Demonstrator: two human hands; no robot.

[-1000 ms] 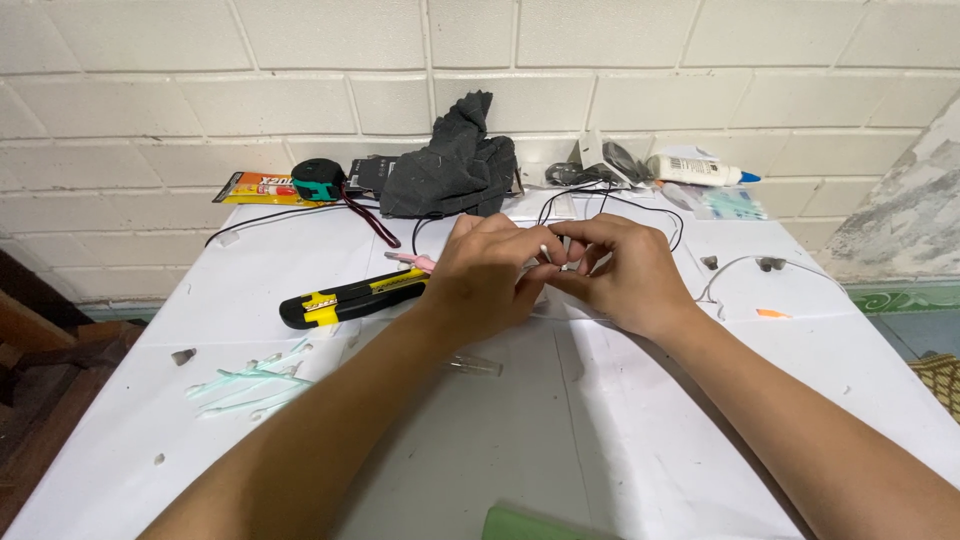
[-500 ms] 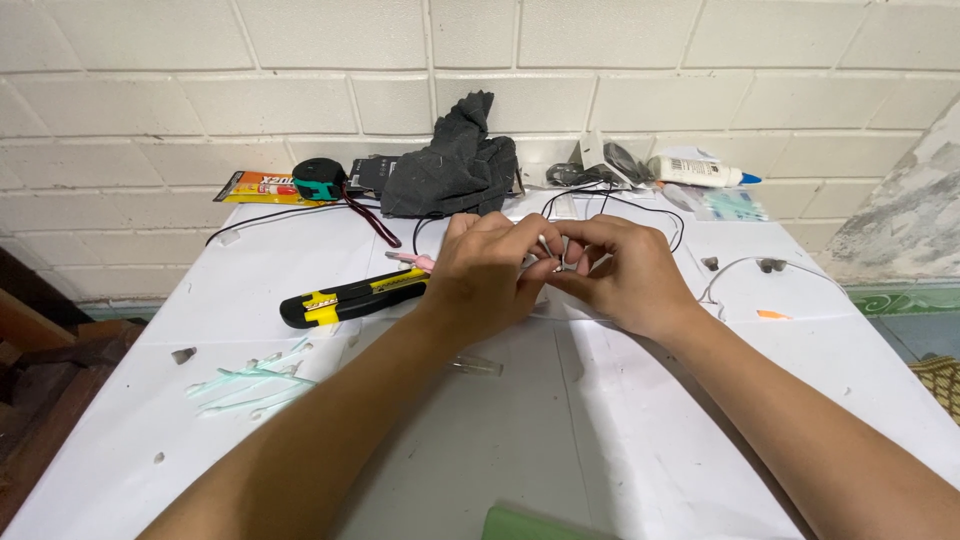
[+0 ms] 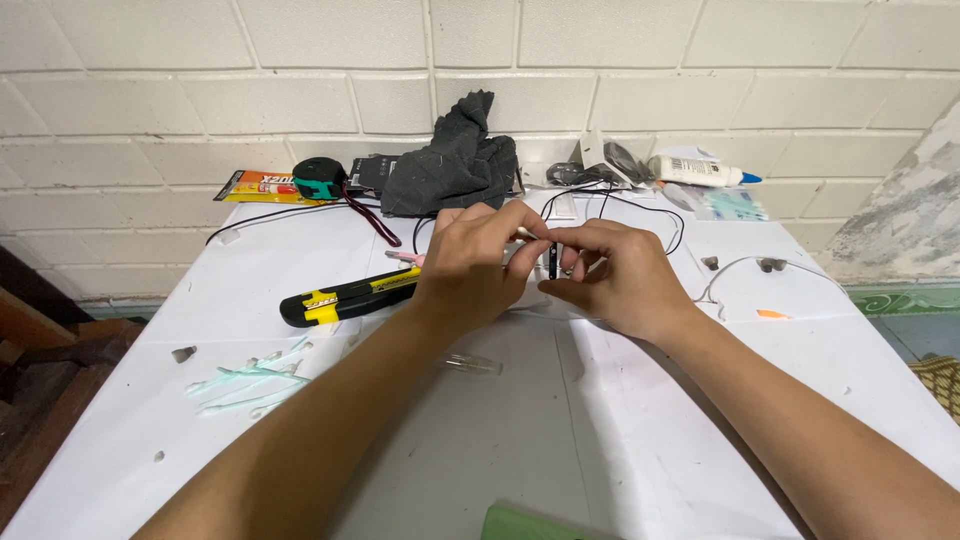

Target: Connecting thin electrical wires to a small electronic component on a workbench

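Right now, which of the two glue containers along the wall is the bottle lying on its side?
The white glue bottle with the blue tip, right of the dark cloth; the other is a flat orange-yellow glue pack at far left.

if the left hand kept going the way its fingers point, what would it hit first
The left hand points right, toward the right hand. It would almost at once meet the small black part pinched between both hands, then the right hand's fingers. Depth is hard to judge.

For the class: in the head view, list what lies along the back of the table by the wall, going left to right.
Orange-yellow packet → tape measure → dark grey cloth → white glue bottle.
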